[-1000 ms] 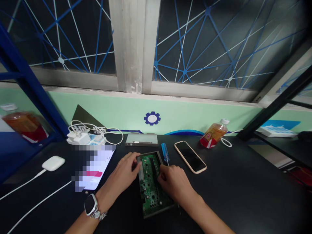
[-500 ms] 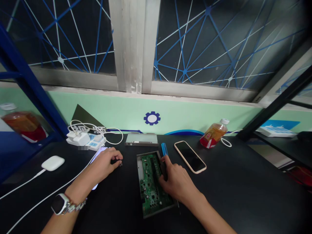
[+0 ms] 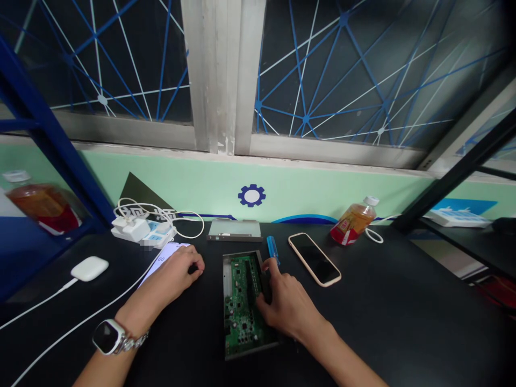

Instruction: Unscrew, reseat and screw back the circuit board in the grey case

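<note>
A green circuit board in a shallow metal tray lies on the black table. My right hand grips the tray's right side, with the thumb over the board and the index finger near its upper right corner. Just beyond that finger is a blue-handled tool, lying on the table. Left of the board, my left hand has its fingers curled and the fingertips together; whatever is between them is hidden. Its wrist bears a watch, and a lit phone lies partly beneath the hand.
A metal plate part stands by the wall. A phone in a light case and a drink bottle are to the right. At the left are a power strip with plugs, white cables and a white earbud case.
The board and tray have shifted slightly left and turned a little, together with my right hand. My left fingers have drawn closer together, and the small shiny pieces at their tips no longer show.
</note>
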Available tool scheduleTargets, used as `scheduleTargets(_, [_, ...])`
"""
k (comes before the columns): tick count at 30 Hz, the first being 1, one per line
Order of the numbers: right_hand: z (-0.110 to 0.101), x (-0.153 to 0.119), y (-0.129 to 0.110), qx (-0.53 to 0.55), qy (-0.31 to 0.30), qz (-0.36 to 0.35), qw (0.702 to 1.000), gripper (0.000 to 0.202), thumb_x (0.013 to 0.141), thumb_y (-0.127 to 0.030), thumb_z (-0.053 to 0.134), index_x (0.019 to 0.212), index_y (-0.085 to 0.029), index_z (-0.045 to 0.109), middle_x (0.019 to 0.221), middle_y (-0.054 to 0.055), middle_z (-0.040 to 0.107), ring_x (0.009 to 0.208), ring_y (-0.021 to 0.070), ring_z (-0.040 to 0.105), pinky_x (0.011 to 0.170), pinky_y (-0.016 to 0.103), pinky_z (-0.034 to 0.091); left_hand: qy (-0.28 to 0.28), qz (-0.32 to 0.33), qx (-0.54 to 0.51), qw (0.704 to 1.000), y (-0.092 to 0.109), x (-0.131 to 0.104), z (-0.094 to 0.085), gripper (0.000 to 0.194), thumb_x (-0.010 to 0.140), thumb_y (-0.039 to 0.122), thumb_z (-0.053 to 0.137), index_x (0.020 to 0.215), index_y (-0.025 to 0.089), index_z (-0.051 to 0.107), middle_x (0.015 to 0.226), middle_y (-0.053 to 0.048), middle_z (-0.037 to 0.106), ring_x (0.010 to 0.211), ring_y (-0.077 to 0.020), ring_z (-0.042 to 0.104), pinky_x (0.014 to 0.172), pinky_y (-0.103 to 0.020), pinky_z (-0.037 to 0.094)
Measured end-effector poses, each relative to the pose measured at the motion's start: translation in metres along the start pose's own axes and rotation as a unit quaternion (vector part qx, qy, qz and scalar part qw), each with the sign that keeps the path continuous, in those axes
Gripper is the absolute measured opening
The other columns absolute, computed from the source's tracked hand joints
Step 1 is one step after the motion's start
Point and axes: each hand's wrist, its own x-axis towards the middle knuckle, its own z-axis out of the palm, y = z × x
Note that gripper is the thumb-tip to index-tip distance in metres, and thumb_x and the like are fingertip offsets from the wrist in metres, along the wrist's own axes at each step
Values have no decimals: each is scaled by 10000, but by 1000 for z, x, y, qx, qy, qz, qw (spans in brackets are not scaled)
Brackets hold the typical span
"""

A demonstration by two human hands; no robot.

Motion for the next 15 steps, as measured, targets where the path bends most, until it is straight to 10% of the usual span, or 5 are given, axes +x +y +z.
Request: scheduleTargets(15, [-12,-6,0,-38,-50,-31,998,534,807,-320,579,1292,-181,402,789,53,663,718,251,638,614,312,283,2,4,-28,1000,49,-3,-8,139,962,243,403,928,219,535,932,-37,544,876,-214,528,760,-337,415])
